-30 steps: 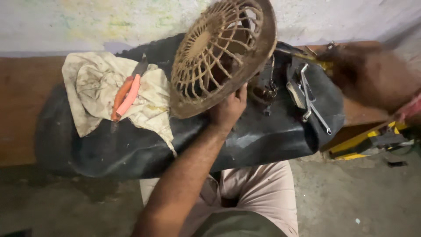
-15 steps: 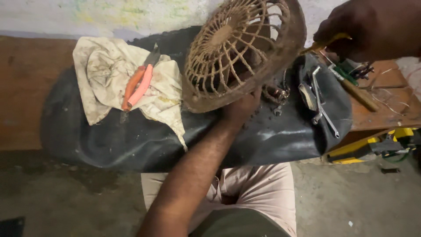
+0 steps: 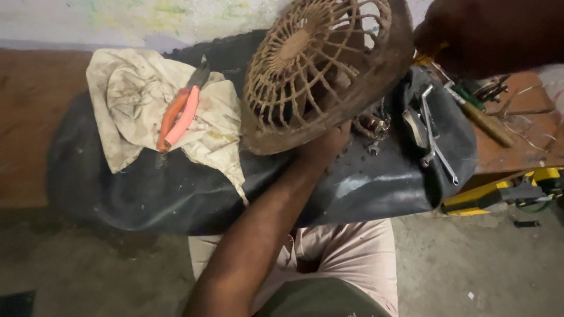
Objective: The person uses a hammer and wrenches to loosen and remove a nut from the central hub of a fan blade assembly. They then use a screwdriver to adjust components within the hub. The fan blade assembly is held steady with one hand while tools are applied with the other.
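Left hand [image 3: 326, 147] under tilted fan grille [image 3: 320, 70] | gripping its lower rim

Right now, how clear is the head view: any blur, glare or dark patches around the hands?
Head view: right hand is dark and motion-blurred at the top edge; left hand sits in shadow under the sharp fan grille; no glare; floor dim.

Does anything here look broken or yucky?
Yes. The round fan grille held up by the left hand is caked in brown dirt. The cloth under the orange pliers is stained and crumpled. Small metal parts lie scattered loose on the black rubber sheet.
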Motion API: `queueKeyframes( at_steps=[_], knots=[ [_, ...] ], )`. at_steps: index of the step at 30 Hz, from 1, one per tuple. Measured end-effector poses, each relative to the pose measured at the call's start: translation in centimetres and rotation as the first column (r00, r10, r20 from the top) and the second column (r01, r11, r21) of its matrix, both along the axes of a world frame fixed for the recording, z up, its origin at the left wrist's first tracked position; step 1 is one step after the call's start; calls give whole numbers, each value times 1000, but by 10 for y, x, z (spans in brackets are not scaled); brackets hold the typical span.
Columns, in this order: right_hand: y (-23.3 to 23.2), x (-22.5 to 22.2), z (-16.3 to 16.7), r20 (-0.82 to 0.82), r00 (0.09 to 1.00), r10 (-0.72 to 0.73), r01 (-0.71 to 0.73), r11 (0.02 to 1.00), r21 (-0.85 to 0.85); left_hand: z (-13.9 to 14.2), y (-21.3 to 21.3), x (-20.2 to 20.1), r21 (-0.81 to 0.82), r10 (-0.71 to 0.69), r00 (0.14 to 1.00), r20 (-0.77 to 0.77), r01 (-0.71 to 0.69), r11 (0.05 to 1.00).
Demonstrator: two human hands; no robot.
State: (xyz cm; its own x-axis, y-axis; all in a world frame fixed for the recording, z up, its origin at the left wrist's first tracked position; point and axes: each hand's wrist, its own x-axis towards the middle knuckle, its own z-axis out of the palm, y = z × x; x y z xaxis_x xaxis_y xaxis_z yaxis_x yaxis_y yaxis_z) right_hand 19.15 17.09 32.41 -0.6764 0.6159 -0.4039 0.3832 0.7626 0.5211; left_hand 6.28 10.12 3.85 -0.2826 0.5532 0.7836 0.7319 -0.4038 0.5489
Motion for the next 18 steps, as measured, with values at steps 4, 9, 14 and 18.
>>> queueKeyframes(
  at_steps=[4, 9, 14, 18],
  knots=[
    [12, 1, -7, -36, 997, -66, 64, 997, -37, 10, -7, -5, 25, 49, 999, -19, -49, 999],
    [5, -2, -10, -108, 991, 79, -84, 996, -42, 13, -10, -8, -35, 20, 1000, -5, -20, 999],
    [-31, -17, -8, -27, 979, -203, 205, 974, 96, 11, -7, -7, 29, 68, 994, -89, -66, 997],
    [-46, -32, 4, -12, 948, -319, 319, 942, 104, 15, -8, -10, 45, 46, 998, -51, -44, 998]
  ],
)
